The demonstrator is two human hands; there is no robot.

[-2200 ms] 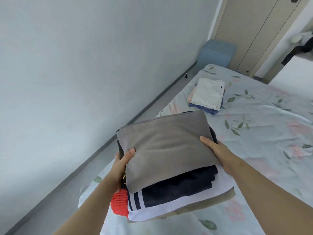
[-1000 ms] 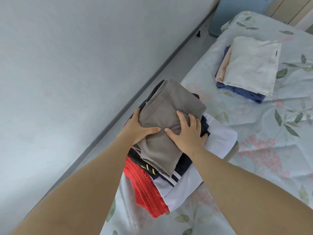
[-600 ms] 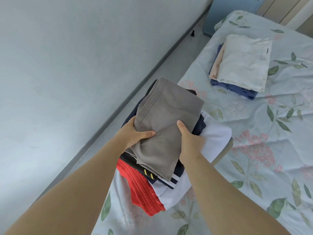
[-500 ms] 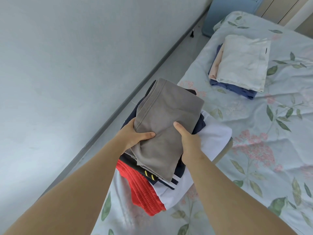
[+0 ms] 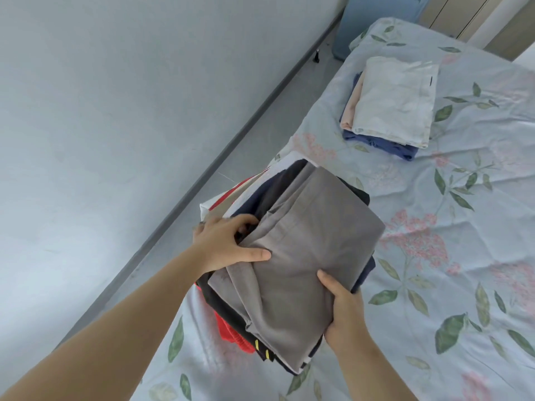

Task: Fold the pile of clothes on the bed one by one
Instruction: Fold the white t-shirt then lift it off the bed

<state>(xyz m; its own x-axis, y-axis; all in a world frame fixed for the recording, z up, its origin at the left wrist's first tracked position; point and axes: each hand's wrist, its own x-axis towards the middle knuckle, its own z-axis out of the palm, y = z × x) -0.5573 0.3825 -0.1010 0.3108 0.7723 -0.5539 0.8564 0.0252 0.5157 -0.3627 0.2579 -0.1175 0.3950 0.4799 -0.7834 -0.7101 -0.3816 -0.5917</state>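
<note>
head | left grip (image 5: 228,244), right grip (image 5: 344,309) both clasp folded stack (image 5: 307,244) | floral bed (image 5: 451,270) | grey wall (image 5: 115,117) left

To the right of the stack of clothes (image 5: 304,256) I see a broad bare stretch of bed (image 5: 477,256), room enough for a hand to sweep across. Farther ahead, a folded pile (image 5: 393,105) sits near the bed's left edge and blocks that lane. On my left the wall (image 5: 101,125) hems in a narrow strip of floor (image 5: 266,140), closed at its far end by a blue bin (image 5: 376,18).
</note>
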